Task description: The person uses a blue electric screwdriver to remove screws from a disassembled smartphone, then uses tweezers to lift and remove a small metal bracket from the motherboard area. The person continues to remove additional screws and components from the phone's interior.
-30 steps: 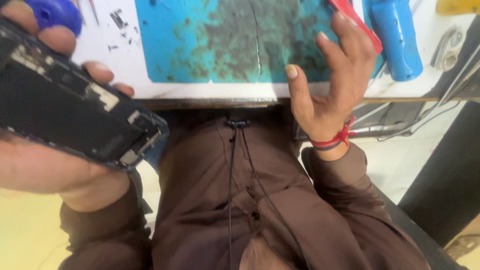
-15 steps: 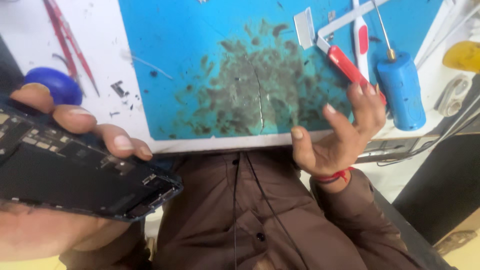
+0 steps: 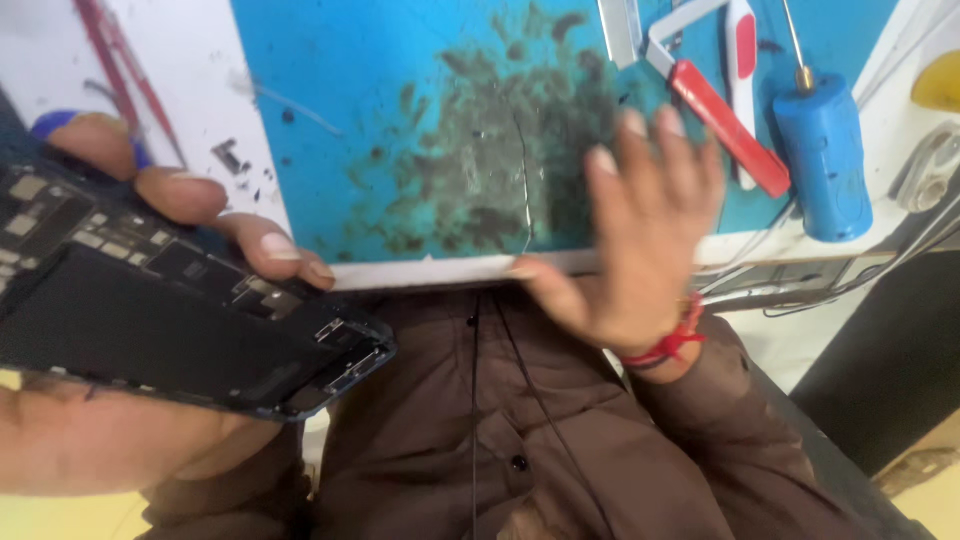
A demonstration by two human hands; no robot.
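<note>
My left hand point(image 3: 150, 440) grips an opened phone body point(image 3: 170, 320), its dark battery and circuit boards facing up, close to the camera at the left. My right hand point(image 3: 635, 240) is empty, fingers spread, palm over the front edge of a stained blue work mat point(image 3: 400, 130). Its fingertips lie just short of a red-handled tool point(image 3: 730, 130) on the mat.
A blue cylindrical screwdriver handle point(image 3: 820, 165), a white and red tool point(image 3: 740, 60) and a small metal plate point(image 3: 620, 30) lie at the mat's right. Red tweezers point(image 3: 110, 70) rest on the white bench at left. Cables point(image 3: 860, 275) hang off the right edge.
The view has tilted further over the bench. My right hand has turned from palm-up below the edge to reaching flat over the mat. The phone has sunk lower left.
</note>
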